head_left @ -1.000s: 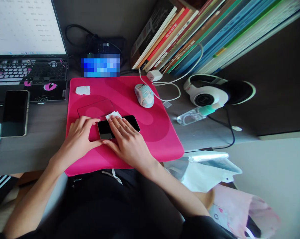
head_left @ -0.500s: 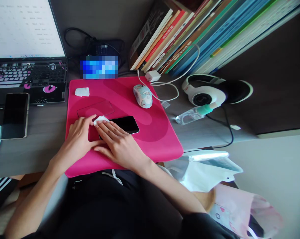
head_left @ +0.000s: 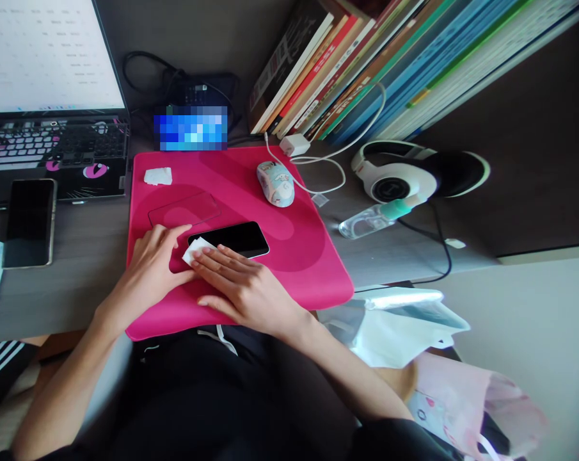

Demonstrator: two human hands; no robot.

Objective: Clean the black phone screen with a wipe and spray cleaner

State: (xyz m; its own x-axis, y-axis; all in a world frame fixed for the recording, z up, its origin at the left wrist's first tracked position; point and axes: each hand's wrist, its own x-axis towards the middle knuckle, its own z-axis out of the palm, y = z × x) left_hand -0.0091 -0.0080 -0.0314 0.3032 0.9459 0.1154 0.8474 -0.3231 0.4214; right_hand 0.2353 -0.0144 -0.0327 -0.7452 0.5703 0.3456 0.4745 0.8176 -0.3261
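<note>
A black phone (head_left: 234, 237) lies screen up on a pink mat (head_left: 279, 256). My right hand (head_left: 238, 288) presses a small white wipe (head_left: 196, 248) onto the phone's left end with its fingers flat and together. My left hand (head_left: 150, 266) rests on the mat beside the phone's left edge, thumb and fingers bracing it. A clear glass sheet (head_left: 183, 208) lies just beyond the phone. A second crumpled white wipe (head_left: 157, 175) sits near the mat's far left corner.
A laptop (head_left: 54, 96) and a second dark phone (head_left: 29, 221) are at the left. A patterned mouse (head_left: 275, 182), charger cable (head_left: 318, 168), white headphones (head_left: 414, 173), small spray bottle (head_left: 373, 221) and a row of books (head_left: 389, 64) lie to the right. Plastic bags (head_left: 404, 326) hang below the desk edge.
My right hand has slid the white wipe leftward and toward me across the phone, uncovering most of the screen. My left hand stayed at the phone's left end.
</note>
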